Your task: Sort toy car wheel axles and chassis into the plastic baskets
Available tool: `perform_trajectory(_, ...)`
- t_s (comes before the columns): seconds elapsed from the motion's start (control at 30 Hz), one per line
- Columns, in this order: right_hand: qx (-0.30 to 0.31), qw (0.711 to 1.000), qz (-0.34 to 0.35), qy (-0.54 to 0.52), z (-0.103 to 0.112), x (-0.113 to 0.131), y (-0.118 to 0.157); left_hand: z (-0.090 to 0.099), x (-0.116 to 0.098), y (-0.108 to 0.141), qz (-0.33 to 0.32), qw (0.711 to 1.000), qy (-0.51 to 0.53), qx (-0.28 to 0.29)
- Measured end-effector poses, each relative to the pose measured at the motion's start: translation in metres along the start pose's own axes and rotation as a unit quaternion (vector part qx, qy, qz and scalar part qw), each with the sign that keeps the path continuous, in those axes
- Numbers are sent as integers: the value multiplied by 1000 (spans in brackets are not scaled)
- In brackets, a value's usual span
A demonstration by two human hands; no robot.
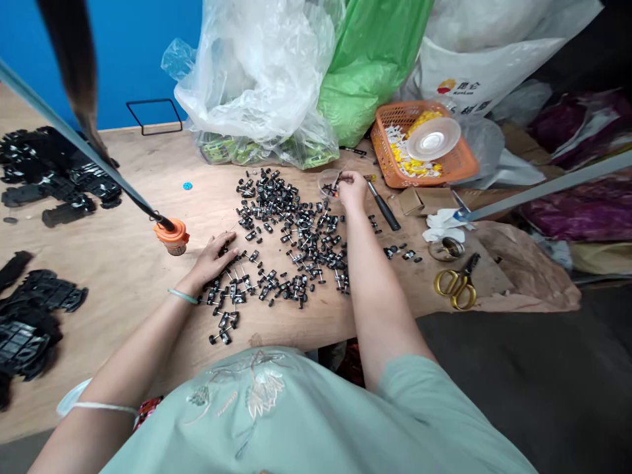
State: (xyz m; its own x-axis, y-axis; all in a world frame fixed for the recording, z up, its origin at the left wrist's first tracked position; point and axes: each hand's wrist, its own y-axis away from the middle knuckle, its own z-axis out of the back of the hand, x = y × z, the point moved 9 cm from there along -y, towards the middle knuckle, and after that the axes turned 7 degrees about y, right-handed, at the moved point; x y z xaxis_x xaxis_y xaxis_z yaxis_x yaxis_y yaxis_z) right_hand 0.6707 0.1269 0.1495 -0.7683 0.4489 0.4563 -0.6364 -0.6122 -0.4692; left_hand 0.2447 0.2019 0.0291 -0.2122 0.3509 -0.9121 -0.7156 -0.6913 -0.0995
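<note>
A spread of small black wheel-and-axle units (301, 243) with metal axles covers the middle of the table. My left hand (214, 258) rests at their left edge, fingers stretched out over a few units, some black parts showing between thumb and fingers. At the far side of the spread, my right hand (353, 189) reaches to a small clear dish (326, 184) holding tiny dark and reddish pieces. Its fingers are pinched together at the dish; what is between them is too small to make out. A black-handled tool (384, 207) lies just right of that hand.
An orange-collared driver (172, 236) hangs left. Black plastic chassis parts (42, 309) lie far left. An orange basket (388, 161) holds yellow and white pieces. Gold-handled scissors (457, 286) lie right. Behind stand a clear bag (261, 79) of green parts and a green bag (370, 72).
</note>
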Motion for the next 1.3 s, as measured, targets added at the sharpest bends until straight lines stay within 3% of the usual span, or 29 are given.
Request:
perform_trajectory(0.1, 3, 996, 12, 92, 2, 17, 1, -2, 1, -1, -5, 1000, -10, -12)
perform_trajectory(0.17, 71, 989, 102, 77, -24, 62, 14, -5, -1, -2, -7, 1000, -12, -10)
perform_trajectory(0.23, 182, 968, 162, 53, -62, 106, 32, -7, -5, -2, -8, 1000, -5, -2)
perform_trajectory(0.33, 305, 938, 148, 74, -102, 137, 58, -9, -9, 2, 2, 1000, 27, 11)
perform_trajectory(0.4, 332, 928, 147, 90, -107, 147, 75, -6, -8, 7, 15, 998, 57, 0)
perform_trajectory(0.57, 335, 896, 288, 41, -84, 188, 117, 7, -7, 7, -9, 993, 82, -79)
perform_trajectory(0.67, 300, 927, 218, 65, -87, 191, 86, 9, -5, -5, -12, 991, 56, -119)
perform_trajectory(0.77, 301, 938, 118, 122, -117, 184, 35, 12, 1, -18, 2, 987, 40, -156)
perform_trajectory(0.83, 298, 938, 109, 141, -140, 185, 11, 14, 6, -25, 9, 986, 38, -165)
perform_trajectory(0.9, 293, 937, 121, 145, -160, 186, 0, 14, 11, -30, 20, 987, 36, -156)
perform_trajectory(1.0, 308, 930, 134, 148, -179, 179, 9, 8, 14, -32, 23, 993, 33, -107)
perform_trajectory(1.07, 320, 925, 137, 151, -180, 172, 21, 4, 12, -30, 16, 996, 37, -78)
perform_trajectory(1.13, 345, 917, 135, 148, -177, 164, 32, 5, 10, -27, 25, 995, 50, -85)
perform_trajectory(1.23, 349, 921, 131, 110, -157, 160, 42, 15, 1, -20, 43, 984, 71, -157)
perform_trajectory(1.3, 284, 946, 137, 73, -130, 168, 49, 20, -14, -15, 29, 972, 104, -209)
